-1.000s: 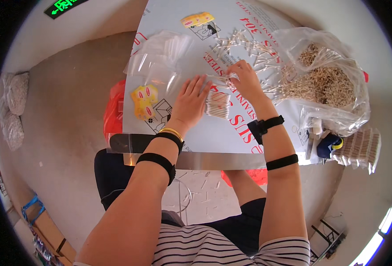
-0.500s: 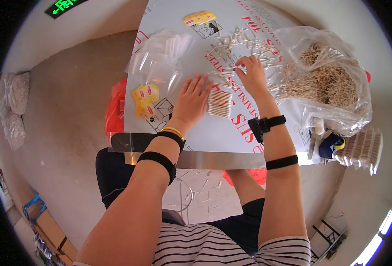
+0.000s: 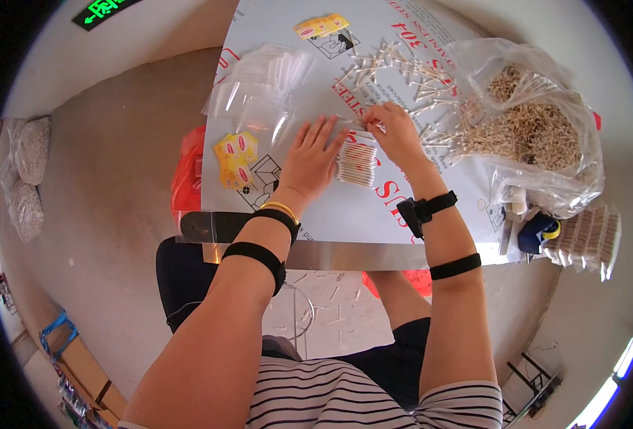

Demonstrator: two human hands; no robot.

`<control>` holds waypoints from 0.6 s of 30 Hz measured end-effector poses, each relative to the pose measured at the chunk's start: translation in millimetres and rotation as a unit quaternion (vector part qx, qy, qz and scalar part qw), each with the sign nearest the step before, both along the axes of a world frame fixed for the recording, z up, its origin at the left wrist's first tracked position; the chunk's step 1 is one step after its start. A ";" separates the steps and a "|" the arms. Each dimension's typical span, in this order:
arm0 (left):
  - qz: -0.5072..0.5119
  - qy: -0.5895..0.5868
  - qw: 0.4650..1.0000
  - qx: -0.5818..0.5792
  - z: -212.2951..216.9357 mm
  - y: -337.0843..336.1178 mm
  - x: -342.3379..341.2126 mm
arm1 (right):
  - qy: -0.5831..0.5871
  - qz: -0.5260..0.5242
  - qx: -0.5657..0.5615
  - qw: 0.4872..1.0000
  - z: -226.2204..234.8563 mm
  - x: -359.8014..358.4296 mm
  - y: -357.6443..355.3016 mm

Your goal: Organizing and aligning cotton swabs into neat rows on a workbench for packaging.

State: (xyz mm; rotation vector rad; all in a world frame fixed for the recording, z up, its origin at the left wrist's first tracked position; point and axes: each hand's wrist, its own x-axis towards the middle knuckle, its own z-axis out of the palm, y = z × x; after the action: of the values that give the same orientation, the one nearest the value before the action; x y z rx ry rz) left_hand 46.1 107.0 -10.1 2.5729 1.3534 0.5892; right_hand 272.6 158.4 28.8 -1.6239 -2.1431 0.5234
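Note:
A neat row of cotton swabs lies side by side on the table. My left hand rests flat along the row's left side, fingers stretched out and slightly apart, holding nothing. Just beyond the row's far end, my right hand is closed in a pinch on cotton swabs; the fingers partly hide them, so how many I cannot tell. Loose cotton swabs lie scattered beyond that hand. To the right, more swabs spill from a clear plastic bag that holds a large heap of them.
Clear plastic sleeves lie at the far left, with yellow printed cards nearer and another yellow stack at the back. A tape roll in a dark holder and packed swab bundles stand at the right edge. A red bag hangs at the left.
My right hand has moved left and nearer, from the scattered swabs to the far end of the row, with swabs in its fingers. My left hand has hardly moved.

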 end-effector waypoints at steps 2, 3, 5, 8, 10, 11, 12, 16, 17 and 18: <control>0.002 -0.004 1.000 -0.001 0.6 -0.3 0.8 | 0.002 0.004 0.019 1.000 -1.6 -2.0 -2.3; 0.004 -0.008 1.000 -0.003 0.9 -0.3 1.0 | 0.005 0.009 0.038 0.999 -0.9 -4.3 -3.7; 0.003 -0.009 1.000 -0.005 1.5 -0.3 1.0 | -0.007 -0.002 0.050 0.999 2.1 -6.0 -6.8; 0.003 0.002 1.000 0.002 3.6 -0.4 -3.0 | -0.034 0.002 0.098 0.995 0.1 -16.9 -18.5; 0.000 0.007 1.000 0.012 5.7 -0.8 -0.3 | -0.056 0.012 0.132 0.990 -11.2 -20.9 -30.0; 0.000 0.005 1.000 0.001 6.9 -1.0 2.0 | -0.089 0.019 0.124 0.988 -22.6 -23.3 -36.5; 0.002 0.007 1.000 -0.010 6.3 -1.0 1.7 | -0.119 0.027 0.117 0.986 -28.7 -28.1 -39.1; 0.014 0.012 1.000 -0.001 -0.6 0.5 0.5 | -0.158 -0.003 0.091 0.983 -38.4 -34.2 -25.8; 0.016 0.021 1.000 0.005 -2.8 1.2 -0.3 | -0.173 -0.014 0.100 0.980 -38.7 -36.6 -20.8; 0.017 0.030 0.999 0.010 -3.5 1.8 0.0 | -0.188 -0.025 0.108 0.976 -39.8 -37.7 -18.3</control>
State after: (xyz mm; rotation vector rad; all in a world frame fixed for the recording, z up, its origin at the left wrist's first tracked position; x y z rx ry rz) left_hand 46.1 108.8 -13.5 2.6069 1.4195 0.5383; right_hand 234.9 140.1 -11.0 -1.7526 -2.3151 -0.0425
